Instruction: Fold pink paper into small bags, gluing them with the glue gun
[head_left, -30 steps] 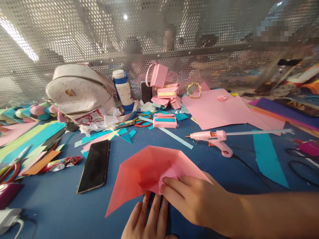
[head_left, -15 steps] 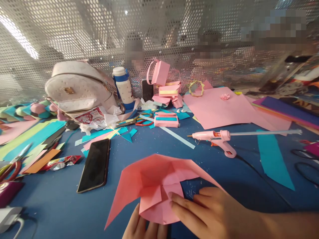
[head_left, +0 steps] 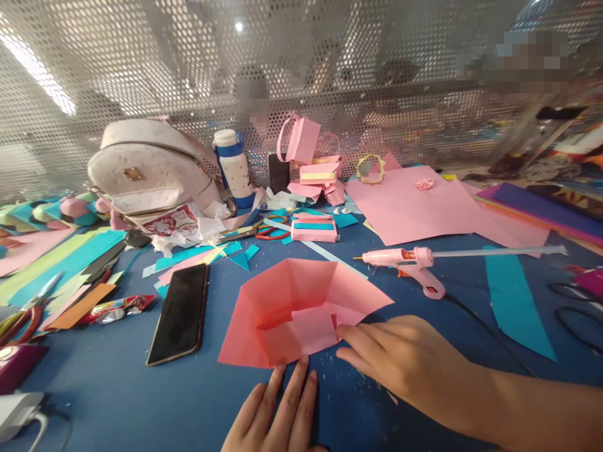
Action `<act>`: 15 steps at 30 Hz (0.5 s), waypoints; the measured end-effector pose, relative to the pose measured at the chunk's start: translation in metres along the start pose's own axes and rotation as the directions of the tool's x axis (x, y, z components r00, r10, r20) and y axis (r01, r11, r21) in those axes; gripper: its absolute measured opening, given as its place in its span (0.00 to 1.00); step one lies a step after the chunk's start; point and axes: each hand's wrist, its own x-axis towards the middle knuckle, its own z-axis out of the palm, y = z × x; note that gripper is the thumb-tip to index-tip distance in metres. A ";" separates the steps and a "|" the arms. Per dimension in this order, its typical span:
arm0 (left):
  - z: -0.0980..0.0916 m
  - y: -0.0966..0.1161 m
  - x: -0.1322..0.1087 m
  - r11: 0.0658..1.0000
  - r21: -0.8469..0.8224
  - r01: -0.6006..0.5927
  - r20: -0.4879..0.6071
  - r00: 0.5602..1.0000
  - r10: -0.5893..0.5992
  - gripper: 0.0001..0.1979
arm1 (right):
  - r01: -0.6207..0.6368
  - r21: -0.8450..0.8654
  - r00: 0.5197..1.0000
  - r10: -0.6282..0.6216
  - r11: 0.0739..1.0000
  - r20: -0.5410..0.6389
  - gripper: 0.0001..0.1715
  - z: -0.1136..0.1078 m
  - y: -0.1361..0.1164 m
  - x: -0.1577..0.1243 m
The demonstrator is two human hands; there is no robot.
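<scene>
A creased pink paper sheet (head_left: 292, 301) lies half unfolded on the blue table (head_left: 117, 395), its far side standing up a little. My left hand (head_left: 277, 414) lies flat at the bottom edge, fingers stretched out, fingertips touching the paper's near edge. My right hand (head_left: 405, 361) reaches in from the right, fingers extended, with the fingertips pressing on the paper's right near corner. Neither hand grips anything.
A black phone (head_left: 179, 314) lies left of the paper. A pink glue gun (head_left: 409, 263) with its cord sits to the right. Behind are paper scraps, scissors (head_left: 271, 231), small pink boxes (head_left: 313, 227), a bottle (head_left: 233, 166), a white bag (head_left: 151, 169), large pink sheets (head_left: 414, 207) and a mesh wall.
The pink paper has been turned and spread out flatter, farther from me. My left hand came out from under it; my right hand shifted to its right corner.
</scene>
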 end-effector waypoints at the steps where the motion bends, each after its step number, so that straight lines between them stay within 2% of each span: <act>1: 0.000 0.000 0.000 1.000 -0.001 0.001 -0.006 1.000 -0.001 0.24 | 0.004 0.007 1.000 -0.004 1.000 0.019 0.12 0.004 0.000 -0.001; 3: 0.000 0.000 0.000 1.000 0.001 0.008 -0.021 1.000 -0.008 0.24 | 0.028 0.036 0.999 -0.030 0.999 0.039 0.14 0.011 -0.002 -0.003; 9: 0.001 0.001 -0.001 0.999 0.007 0.036 -0.031 0.999 -0.036 0.20 | 0.219 0.102 0.976 -0.216 0.970 -0.037 0.13 0.024 -0.016 -0.010; 11: 0.001 0.000 -0.001 0.999 0.015 0.039 -0.034 0.999 -0.039 0.18 | 0.226 0.063 0.973 -0.222 0.972 -0.056 0.11 0.029 -0.021 -0.012; 15: 0.002 -0.003 0.002 1.000 0.005 0.017 -0.021 1.000 -0.016 0.18 | 0.195 -0.031 0.980 -0.196 0.980 -0.030 0.16 0.035 -0.028 -0.020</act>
